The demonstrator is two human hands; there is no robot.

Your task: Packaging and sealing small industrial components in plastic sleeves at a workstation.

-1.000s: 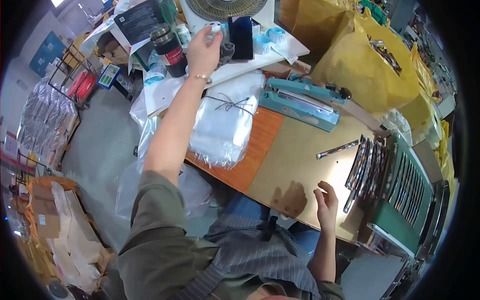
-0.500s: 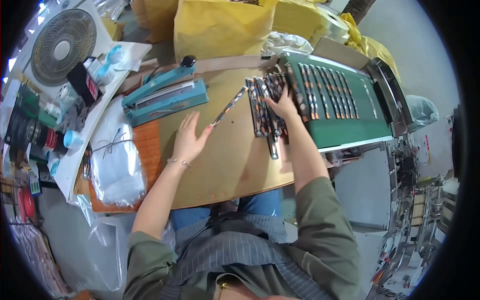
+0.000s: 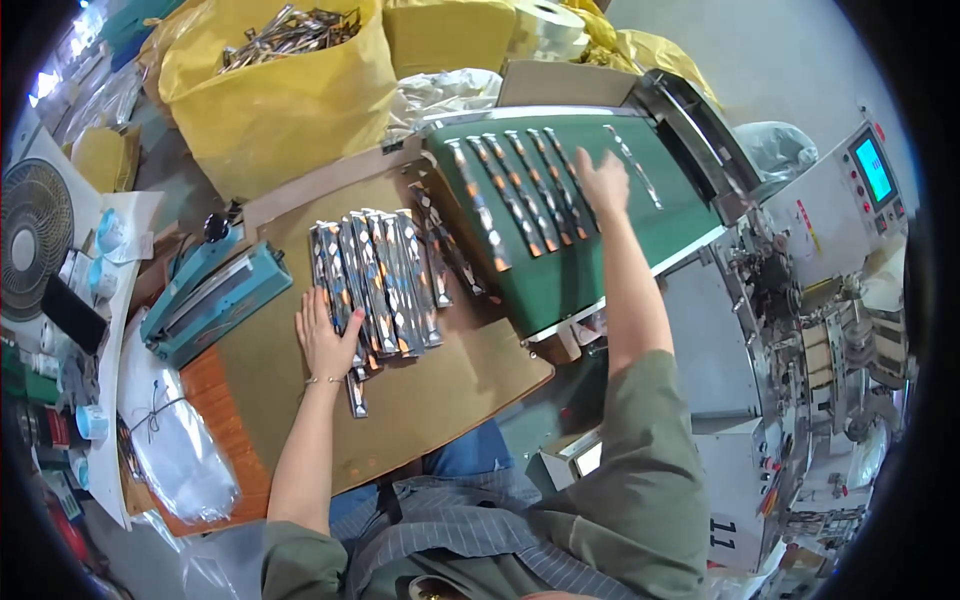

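Observation:
My left hand lies at the left edge of a pile of long slim patterned packets, fingers spread, thumb over the packets. The packets are black, orange and white, side by side on a brown board. One packet sticks out toward me from the pile's near end. My right hand is over the green conveyor belt, its fingers apart and slightly blurred. Beside it, several like packets lie in a slanted row. Whether the fingertips touch the nearest one I cannot tell. A lone packet lies farther right.
A teal bar sealer stands left of the pile, with a bundle of clear bags nearer me. Loose packets lie against the conveyor's edge. A yellow sack full of sticks stands behind. A machine with a lit screen is at right.
My view has swung to the right. My right hand has left the pile and moved out over the belt. My left hand, earlier beside a single packet, now rests on the pile.

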